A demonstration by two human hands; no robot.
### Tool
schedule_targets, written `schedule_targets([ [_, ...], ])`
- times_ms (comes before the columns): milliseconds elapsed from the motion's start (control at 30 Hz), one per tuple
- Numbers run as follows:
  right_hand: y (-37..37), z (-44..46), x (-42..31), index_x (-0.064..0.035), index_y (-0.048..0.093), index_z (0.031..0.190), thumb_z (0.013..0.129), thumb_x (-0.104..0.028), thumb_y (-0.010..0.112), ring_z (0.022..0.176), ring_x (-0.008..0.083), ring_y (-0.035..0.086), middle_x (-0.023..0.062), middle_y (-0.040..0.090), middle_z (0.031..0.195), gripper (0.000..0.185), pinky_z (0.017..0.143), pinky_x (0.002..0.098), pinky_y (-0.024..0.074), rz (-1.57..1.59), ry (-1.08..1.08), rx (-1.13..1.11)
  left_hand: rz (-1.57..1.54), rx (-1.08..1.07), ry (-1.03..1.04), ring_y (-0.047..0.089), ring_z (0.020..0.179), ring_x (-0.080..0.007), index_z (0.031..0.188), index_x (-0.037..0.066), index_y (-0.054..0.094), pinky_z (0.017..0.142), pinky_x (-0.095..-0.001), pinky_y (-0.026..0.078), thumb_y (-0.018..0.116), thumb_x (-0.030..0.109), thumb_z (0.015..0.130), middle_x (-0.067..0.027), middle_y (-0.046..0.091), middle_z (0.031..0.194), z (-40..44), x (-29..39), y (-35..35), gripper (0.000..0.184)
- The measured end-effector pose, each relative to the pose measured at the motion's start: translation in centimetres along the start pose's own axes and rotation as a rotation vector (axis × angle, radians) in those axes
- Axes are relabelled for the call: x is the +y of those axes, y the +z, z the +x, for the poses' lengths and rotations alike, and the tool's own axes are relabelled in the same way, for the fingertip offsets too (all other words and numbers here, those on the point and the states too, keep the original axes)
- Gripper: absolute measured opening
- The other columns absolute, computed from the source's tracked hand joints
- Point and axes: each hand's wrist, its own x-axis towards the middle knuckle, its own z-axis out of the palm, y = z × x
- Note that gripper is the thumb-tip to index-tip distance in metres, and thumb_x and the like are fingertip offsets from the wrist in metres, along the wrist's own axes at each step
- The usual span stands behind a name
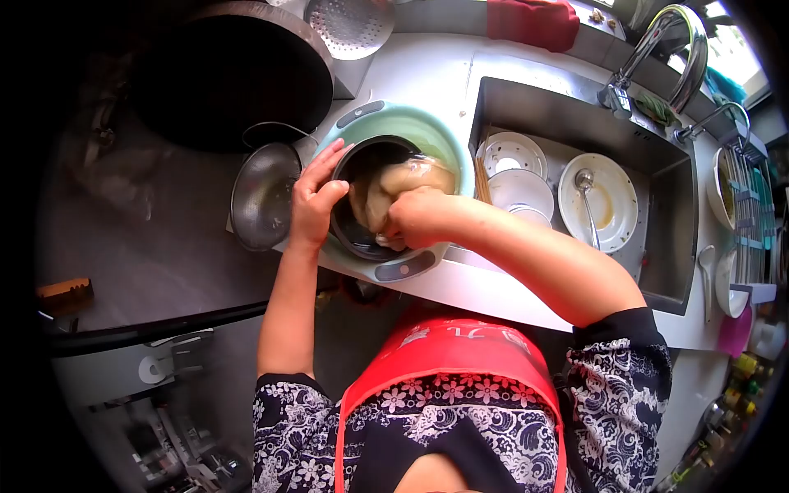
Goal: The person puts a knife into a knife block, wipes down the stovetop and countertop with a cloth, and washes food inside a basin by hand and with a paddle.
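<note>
A dark, round metal bowl [338,215] stands tilted inside a pale green plastic basin [449,134] with grey handles. Around the bowl's left rim is my left hand [316,197], its thumb over the edge and its fingers along the outer wall. A pale, glossy, soft lump [411,176] fills much of the bowl and bulges past its right rim; its exact kind cannot be made out. My right hand [417,218] presses into the near side of the lump with curled fingers, and their tips are partly hidden.
A metal strainer [265,197] lies left of the basin, below a big dark wok [234,78]. Right of it, the steel sink [670,222] holds a plate with a spoon [584,181] and several bowls [519,191]. A faucet [649,49] rises behind the sink.
</note>
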Motion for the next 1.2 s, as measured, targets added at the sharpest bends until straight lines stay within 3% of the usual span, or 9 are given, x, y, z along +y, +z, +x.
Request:
schedule_targets([
  [167,1.1,1.7,-0.6,-0.0135,0.071,0.088,0.073,-0.017,0.061,0.092,0.0245,0.061,0.0081,0.066,0.095,0.018,0.078,0.0317,0.0469,-0.554,0.014,0.075,0.018,-0.031,0.020,0.043,0.122,-0.0224,0.117,0.000,0.059,0.105,-0.0329,0.028,0.050,0.012,0.066,-0.0128,0.053,0.127,-0.3,-0.8,-0.6,0.053],
  [367,-0.3,2.3,-2.3,-0.0053,0.068,0.096,0.067,-0.002,0.058,0.085,0.0281,0.064,0.0142,0.067,0.089,0.031,0.074,0.0378,0.0497,-0.005,0.020,-0.097,-0.040,0.032,0.034,0.043,0.121,-0.0221,0.117,-0.003,0.057,0.105,-0.0327,0.028,0.047,0.012,0.068,-0.0140,0.052,0.128,-0.8,-1.5,-0.6,0.053],
  [567,-0.8,1.6,-1.6,-0.0022,0.062,0.103,0.073,-0.005,0.056,0.073,0.0192,0.062,0.0109,0.065,0.080,0.032,0.066,0.0314,0.0470,0.938,-0.084,0.084,-0.057,0.021,0.003,0.043,0.121,-0.0223,0.118,-0.004,0.057,0.105,-0.0326,0.027,0.047,0.012,0.068,-0.0148,0.052,0.128,-0.6,-1.4,-0.7,0.053],
  [633,-0.3,1.3,-1.1,-0.0057,0.063,0.101,0.072,-0.005,0.058,0.073,0.0188,0.061,0.0095,0.065,0.078,0.029,0.065,0.0313,0.0470,0.876,-0.099,0.107,-0.027,0.009,0.017,0.043,0.120,-0.0221,0.117,-0.004,0.058,0.105,-0.0328,0.028,0.047,0.014,0.069,-0.0154,0.052,0.127,-0.5,-1.3,-0.7,0.052],
  [833,-0.4,1.5,-0.6,-0.0104,0.066,0.094,0.070,-0.007,0.063,0.081,0.0291,0.062,0.0125,0.065,0.083,0.024,0.071,0.0371,0.0468,-0.067,-0.106,-0.032,0.119,-0.028,0.066,0.045,0.119,-0.0226,0.115,0.000,0.060,0.104,-0.0335,0.028,0.049,0.016,0.068,-0.0140,0.054,0.126,0.3,-0.1,-0.2,0.051],
  [900,-0.3,1.6,-0.7,-0.0071,0.066,0.091,0.070,-0.009,0.062,0.081,0.0290,0.062,0.0121,0.065,0.081,0.021,0.070,0.0367,0.0466,-0.017,-0.098,0.007,0.106,-0.022,0.070,0.045,0.119,-0.0228,0.115,0.000,0.060,0.104,-0.0337,0.029,0.049,0.016,0.068,-0.0136,0.054,0.126,0.5,-0.4,-0.2,0.051],
  [967,-0.8,0.8,-0.8,-0.0040,0.064,0.088,0.072,-0.011,0.063,0.080,0.0276,0.062,0.0111,0.065,0.080,0.018,0.070,0.0366,0.0467,0.553,-0.082,0.112,0.089,-0.021,0.073,0.045,0.118,-0.0230,0.115,0.001,0.061,0.104,-0.0338,0.029,0.049,0.017,0.068,-0.0132,0.055,0.125,0.7,-0.5,0.0,0.050],
  [1100,0.6,1.3,0.5,-0.0032,0.062,0.089,0.071,-0.012,0.066,0.080,0.0249,0.062,0.0096,0.066,0.081,0.021,0.072,0.0356,0.0467,0.763,-0.156,0.065,0.154,-0.025,0.110,0.045,0.119,-0.0242,0.113,0.002,0.062,0.104,-0.0353,0.028,0.049,0.018,0.067,-0.0132,0.056,0.124,1.1,-0.3,0.1,0.050],
  [1200,0.2,0.8,0.5,-0.0054,0.063,0.090,0.071,-0.014,0.064,0.079,0.0277,0.062,0.0091,0.066,0.079,0.020,0.073,0.0370,0.0466,0.321,-0.151,0.105,0.233,-0.040,0.180,0.044,0.119,-0.0260,0.112,0.003,0.063,0.105,-0.0373,0.027,0.050,0.018,0.066,-0.0124,0.056,0.123,1.2,-0.3,0.3,0.050],
])
